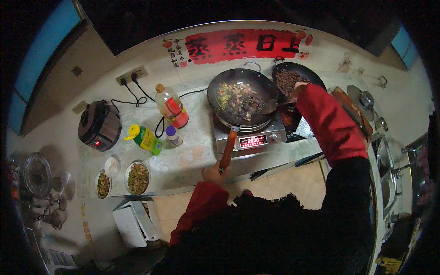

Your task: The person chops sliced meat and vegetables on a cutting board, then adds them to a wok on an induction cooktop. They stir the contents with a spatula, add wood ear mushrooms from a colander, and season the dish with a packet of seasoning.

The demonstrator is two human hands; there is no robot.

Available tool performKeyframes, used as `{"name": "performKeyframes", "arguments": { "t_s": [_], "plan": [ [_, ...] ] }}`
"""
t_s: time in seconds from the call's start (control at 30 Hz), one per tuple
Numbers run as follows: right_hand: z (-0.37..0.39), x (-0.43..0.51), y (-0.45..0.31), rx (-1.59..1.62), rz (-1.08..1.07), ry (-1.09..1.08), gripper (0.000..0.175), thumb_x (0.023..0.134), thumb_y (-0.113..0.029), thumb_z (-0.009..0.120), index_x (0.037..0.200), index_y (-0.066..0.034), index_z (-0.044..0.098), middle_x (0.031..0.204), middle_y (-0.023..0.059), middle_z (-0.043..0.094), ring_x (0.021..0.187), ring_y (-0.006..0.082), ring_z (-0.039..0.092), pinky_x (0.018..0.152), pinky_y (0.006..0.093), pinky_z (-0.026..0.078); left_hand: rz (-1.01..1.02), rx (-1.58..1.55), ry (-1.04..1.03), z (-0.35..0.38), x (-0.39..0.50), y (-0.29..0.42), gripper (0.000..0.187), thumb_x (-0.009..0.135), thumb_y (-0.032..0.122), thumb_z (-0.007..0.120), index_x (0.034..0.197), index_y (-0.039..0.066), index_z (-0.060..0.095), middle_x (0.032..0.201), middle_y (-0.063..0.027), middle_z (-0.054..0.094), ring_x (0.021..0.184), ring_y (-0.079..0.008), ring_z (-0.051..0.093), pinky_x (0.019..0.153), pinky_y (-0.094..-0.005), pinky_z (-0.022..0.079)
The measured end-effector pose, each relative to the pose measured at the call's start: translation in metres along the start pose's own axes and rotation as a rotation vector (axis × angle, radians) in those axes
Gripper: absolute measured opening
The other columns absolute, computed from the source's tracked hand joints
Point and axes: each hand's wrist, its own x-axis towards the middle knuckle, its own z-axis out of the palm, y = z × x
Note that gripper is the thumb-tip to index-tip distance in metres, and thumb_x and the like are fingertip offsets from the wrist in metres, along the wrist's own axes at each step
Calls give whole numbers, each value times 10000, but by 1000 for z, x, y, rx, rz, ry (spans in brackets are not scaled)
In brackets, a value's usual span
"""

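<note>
My left hand (216, 174) is closed round the wooden handle (229, 148) of a dark wok (215, 99). The wok rests on an induction cooker (225, 137) with a lit display. Chopped food (242, 99), part pale and green, part dark, lies in it. My right hand (298, 90), partly hidden by its red sleeve, grips a spatula (273, 108) whose blade is in the wok's right side. Behind that hand, a second dark pan (318, 78) holds brown crumbly food (290, 79).
A rice cooker (99, 125), a large sauce bottle (173, 110), a green bottle (146, 139) and a purple-capped jar (174, 135) stand left. Two bowls of food (138, 178) (103, 184) sit near the counter's front edge. Cutting board (354, 110), pot lid (359, 98) and sink (385, 154) are right.
</note>
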Motion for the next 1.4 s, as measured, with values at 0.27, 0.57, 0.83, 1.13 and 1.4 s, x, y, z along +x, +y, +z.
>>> {"name": "performKeyframes", "arguments": {
  "t_s": [0.27, 0.57, 0.83, 1.13, 1.4],
  "plan": [
    [68, 10, -37, 434, 128, 191, 355, 661, -410, 593, 657, -57, 632, 672, 145, 597, 672, 267, 588, 599, 359, 463, -20, -2, -35, 3, -2, -6, 646, 723, 567, 383, 1202, 134, 362, 746, -80, 618, 741, -256, 586, 918, -492, 172],
    [31, -44, -68, -165, -203, 616, 188, 714, -243, 502, 751, -65, 548, 716, 106, 565, 641, 258, 581, 542, 364, 456, 4, 10, -25, -2, -3, 2, 646, 723, 556, 397, 1182, 102, 385, 717, -55, 619, 716, -240, 592, 912, -485, 187],
    [72, -23, -100, -513, -594, 657, 149, 683, -117, 471, 768, -30, 558, 686, 90, 545, 583, 218, 566, 464, 333, 427, -21, 41, -5, -3, -7, 4, 541, 731, 556, 384, 1091, 157, 450, 687, -23, 601, 725, -242, 578, 870, -443, 239],
    [-4, -94, -69, -491, -512, 607, 156, 712, -161, 464, 761, -95, 597, 786, 96, 593, 674, 241, 588, 550, 357, 455, 54, 41, 13, 4, -1, 0, 582, 731, 548, 393, 1116, 114, 445, 696, -68, 607, 700, -243, 586, 883, -460, 219],
    [31, -123, -105, -525, -743, 235, 171, 696, -174, 477, 725, -83, 619, 709, 101, 592, 647, 250, 583, 527, 375, 449, 2, -39, -64, -1, -1, 4, 595, 723, 536, 418, 1145, 117, 423, 695, -77, 613, 702, -249, 590, 908, -473, 184]
  ]
}}
